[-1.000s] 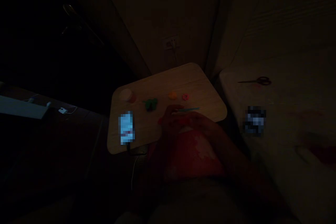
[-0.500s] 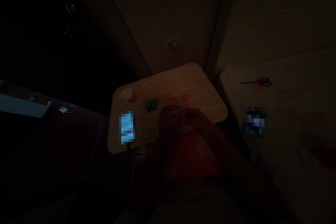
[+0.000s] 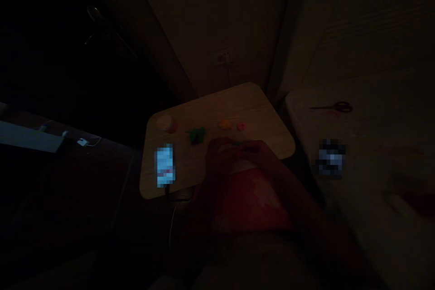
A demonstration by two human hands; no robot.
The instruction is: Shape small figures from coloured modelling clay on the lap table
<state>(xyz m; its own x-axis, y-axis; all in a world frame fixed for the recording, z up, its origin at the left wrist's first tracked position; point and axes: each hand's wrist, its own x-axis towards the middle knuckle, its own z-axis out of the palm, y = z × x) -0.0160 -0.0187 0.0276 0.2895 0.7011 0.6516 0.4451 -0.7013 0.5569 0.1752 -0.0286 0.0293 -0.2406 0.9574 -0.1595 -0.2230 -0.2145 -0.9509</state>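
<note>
My left hand (image 3: 218, 157) and my right hand (image 3: 257, 150) meet over the near edge of a small wooden table (image 3: 190, 167). Their fingers are bent and pressed together around something small. A reddish tint shows between the fingertips, but the dark hides what it is. Just beyond the fingers lie an orange lump (image 3: 224, 124) and a pink ring-shaped piece (image 3: 241, 126). To the left of my left hand is a green, irregularly shaped piece (image 3: 196, 135). Farther left stands a small tub with a pale lid (image 3: 165, 123).
A lit, blurred-out phone (image 3: 165, 166) with a cable lies on the table's left side. Scissors (image 3: 335, 107) and a blurred-out object (image 3: 331, 158) rest on the pale surface to the right. A wall socket (image 3: 223, 56) holds a plug behind the table.
The picture has grown darker. My fingers have shifted slightly against each other, and the small pink bit between them shows less. The pieces on the table stay put.
</note>
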